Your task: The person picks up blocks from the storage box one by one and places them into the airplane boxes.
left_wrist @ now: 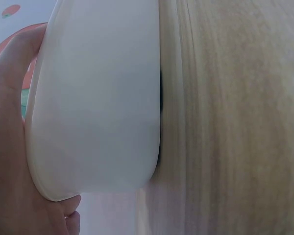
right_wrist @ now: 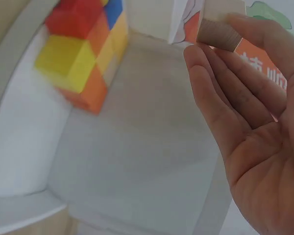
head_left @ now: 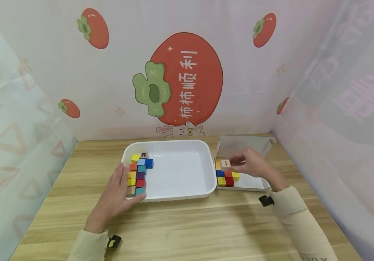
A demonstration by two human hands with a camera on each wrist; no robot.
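Note:
My right hand (head_left: 249, 163) pinches a plain wooden cube (head_left: 225, 163) between thumb and fingertips, above the open cardboard box. A dark letter-like stroke marks the cube's face. In the right wrist view the same wooden block (right_wrist: 221, 22) sits at the fingertips, with the palm in sight. My left hand (head_left: 116, 194) rests on the near left corner of the white tray (head_left: 181, 197), fingers laid along its left rim and thumb along the front rim. Inside the tray, coloured cubes stand in two columns at the left, beside a wooden cube lettered R (head_left: 144, 155).
Right of the tray lies the white cardboard box (head_left: 253, 182), its lid raised at the back. Several coloured cubes, including a dark red cube (head_left: 229, 181), fill its left side. Both containers stand on a wood-grain table (head_left: 180, 228), with a printed cloth (head_left: 118, 79) behind.

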